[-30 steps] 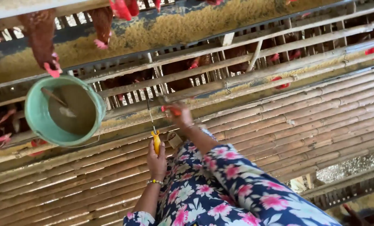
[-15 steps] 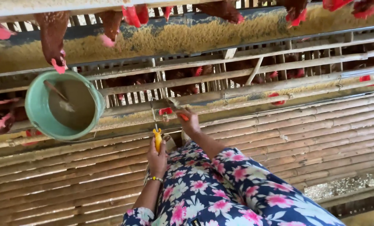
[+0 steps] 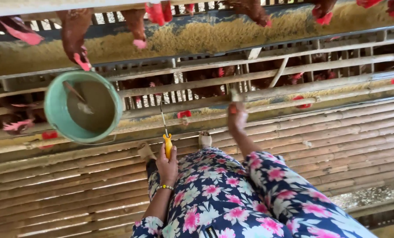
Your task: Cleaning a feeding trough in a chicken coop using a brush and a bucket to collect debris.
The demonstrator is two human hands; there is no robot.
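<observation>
My left hand [image 3: 167,164] is closed around the yellow handle of a thin metal-shafted tool [image 3: 165,132] that points up toward the cage front. My right hand [image 3: 237,118] reaches forward to the lower rail [image 3: 276,91] of the cage, its back toward me. Its fingertips are at the rail, and their grip is hidden. A green bucket [image 3: 56,119] of greyish feed with a scoop [image 3: 78,97] in it hangs at the left, beside the cage. Brown hens [image 3: 76,33] stretch their heads into the long feed trough [image 3: 197,37] above.
More hens show behind the bars of the lower cage row [image 3: 206,86], with a red comb [image 3: 184,113] poking out near the tool tip. I stand on a slatted bamboo floor [image 3: 338,141]. My floral-clothed legs [image 3: 232,194] fill the bottom centre.
My right hand has slid to the right along the lower rail, away from the red comb. My left hand keeps the yellow-handled tool in about the same place.
</observation>
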